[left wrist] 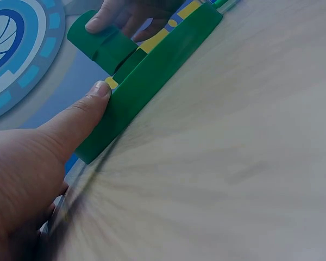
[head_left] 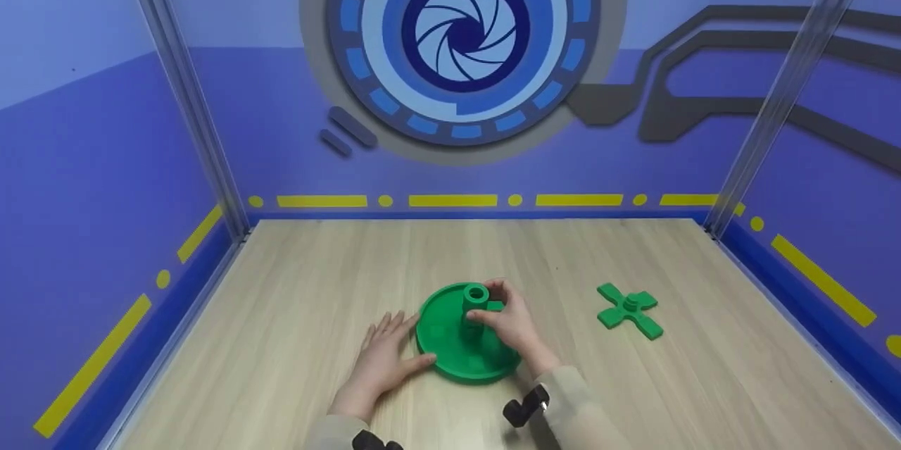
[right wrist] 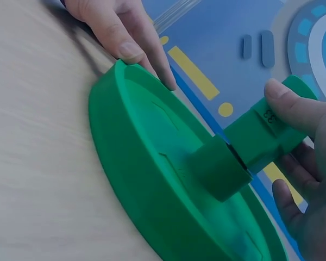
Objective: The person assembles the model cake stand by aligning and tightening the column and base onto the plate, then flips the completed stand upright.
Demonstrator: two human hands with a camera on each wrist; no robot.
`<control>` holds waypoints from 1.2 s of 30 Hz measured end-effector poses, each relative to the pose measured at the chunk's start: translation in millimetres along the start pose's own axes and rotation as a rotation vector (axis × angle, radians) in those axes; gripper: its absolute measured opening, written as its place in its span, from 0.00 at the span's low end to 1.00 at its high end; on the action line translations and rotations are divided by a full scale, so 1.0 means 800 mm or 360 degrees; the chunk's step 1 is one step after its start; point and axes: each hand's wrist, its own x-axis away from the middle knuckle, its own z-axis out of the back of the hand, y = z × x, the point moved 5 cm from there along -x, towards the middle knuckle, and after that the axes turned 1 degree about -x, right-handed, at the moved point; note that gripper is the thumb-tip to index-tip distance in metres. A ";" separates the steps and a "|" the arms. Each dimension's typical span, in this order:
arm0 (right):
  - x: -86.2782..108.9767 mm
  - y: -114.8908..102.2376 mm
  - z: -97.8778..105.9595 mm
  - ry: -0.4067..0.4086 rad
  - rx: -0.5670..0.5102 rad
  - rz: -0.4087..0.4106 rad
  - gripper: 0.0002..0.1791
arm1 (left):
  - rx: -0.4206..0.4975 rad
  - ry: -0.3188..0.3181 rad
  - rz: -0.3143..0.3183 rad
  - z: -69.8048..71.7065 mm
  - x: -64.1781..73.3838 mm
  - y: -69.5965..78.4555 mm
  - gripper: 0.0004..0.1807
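Note:
A round green tray (head_left: 450, 360) with a raised rim lies on the table. From its middle stands a short round green socket (right wrist: 214, 168). Above it, my right hand (head_left: 517, 327) holds a green hollow tube (right wrist: 255, 133) between thumb and fingers. The tube's lower end sits at the socket's top, with a thin dark gap along one side in the right wrist view. My left hand (head_left: 383, 362) rests at the tray's left side, thumb and fingers straight against the rim. In the left wrist view its thumb (left wrist: 87, 109) presses on the tray's outer wall.
To the right lies a green four-armed cross (head_left: 619, 317) with a round stub in its middle. Blue printed panels (head_left: 232, 119) wall the wooden table (head_left: 317, 260) at the back and both sides, with metal posts (head_left: 184, 91) at the corners.

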 end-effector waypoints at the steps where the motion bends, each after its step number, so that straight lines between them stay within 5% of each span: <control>1: 0.000 0.000 0.000 0.0006 0.0003 -0.0011 0.31 | 0.0003 -0.0001 -0.0001 0.000 0.000 0.000 0.49; 9: -0.003 -0.002 0.002 -0.0040 0.0031 -0.0044 0.37 | 0.0005 -0.0006 -0.0002 0.001 0.000 0.001 0.49; 20: -0.010 -0.012 0.006 -0.0508 -0.0179 0.0053 0.34 | -0.0001 -0.0008 0.0005 0.002 0.001 0.003 0.49; 36: -0.005 -0.010 0.007 -0.0383 -0.0075 0.0009 0.28 | 0.0002 -0.0005 0.0021 0.000 0.000 0.001 0.49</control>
